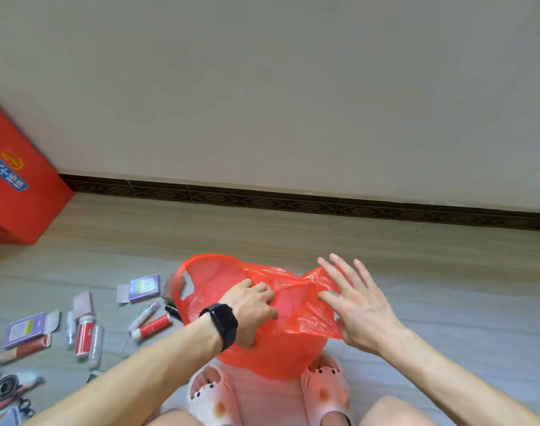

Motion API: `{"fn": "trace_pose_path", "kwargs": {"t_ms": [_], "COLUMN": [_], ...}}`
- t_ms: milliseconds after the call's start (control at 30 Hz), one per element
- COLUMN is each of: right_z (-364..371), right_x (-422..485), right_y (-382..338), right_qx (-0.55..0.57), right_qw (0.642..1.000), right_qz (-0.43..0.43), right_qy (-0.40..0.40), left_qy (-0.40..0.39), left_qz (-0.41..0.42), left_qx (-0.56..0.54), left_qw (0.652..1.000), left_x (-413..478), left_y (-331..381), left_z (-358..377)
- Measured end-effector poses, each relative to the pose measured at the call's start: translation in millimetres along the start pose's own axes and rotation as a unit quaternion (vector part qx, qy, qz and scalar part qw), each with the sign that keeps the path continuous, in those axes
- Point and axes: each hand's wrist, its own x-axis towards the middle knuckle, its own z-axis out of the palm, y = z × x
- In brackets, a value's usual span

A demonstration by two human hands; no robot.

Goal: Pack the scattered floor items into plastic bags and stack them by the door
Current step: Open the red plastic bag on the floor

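Observation:
A thin red plastic bag (271,352) hangs open in front of me, above my slippered feet. My left hand (252,305), with a black watch on the wrist, grips the bag's rim with curled fingers. My right hand (351,299) is at the bag's right edge, fingers spread and straight, thumb pressed to the plastic. Scattered on the floor to the left lie purple boxes (144,287), red and white tubes (152,325), a red bottle (84,335) and other small items.
A red carton (16,186) stands against the wall at the left. A dark patterned skirting (293,201) runs along the wall ahead. More small things, including scissors (24,405), lie at the lower left. Bare floor stretches to the right.

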Motion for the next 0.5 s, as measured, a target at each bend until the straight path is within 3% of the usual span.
{"fn": "trace_pose_path", "kwargs": {"t_ms": [100, 167, 233, 367, 433, 500], "right_z": [7, 20, 36, 66, 80, 95], "right_x": [17, 30, 39, 48, 48, 44], "right_y": [-16, -24, -29, -22, -10, 3], "right_qx": [0.061, 0.084, 0.08, 0.032, 0.005, -0.008], "right_qw": [0.99, 0.982, 0.981, 0.965, 0.963, 0.97], "right_qz": [-0.108, -0.162, -0.173, -0.116, -0.083, -0.091], "right_qy": [0.064, 0.055, -0.03, -0.231, -0.255, -0.225], "left_qy": [-0.019, -0.052, -0.075, -0.105, -0.121, -0.148], "left_qz": [0.019, 0.017, 0.022, 0.036, -0.004, -0.067], "left_qx": [-0.014, -0.035, -0.057, -0.063, -0.037, 0.0], "left_qw": [1.0, 0.998, 0.995, 0.992, 0.992, 0.987], "left_x": [23, 31, 35, 36, 36, 39], "left_y": [1, 2, 4, 8, -2, -23], "left_z": [11, 19, 32, 69, 87, 103]}}
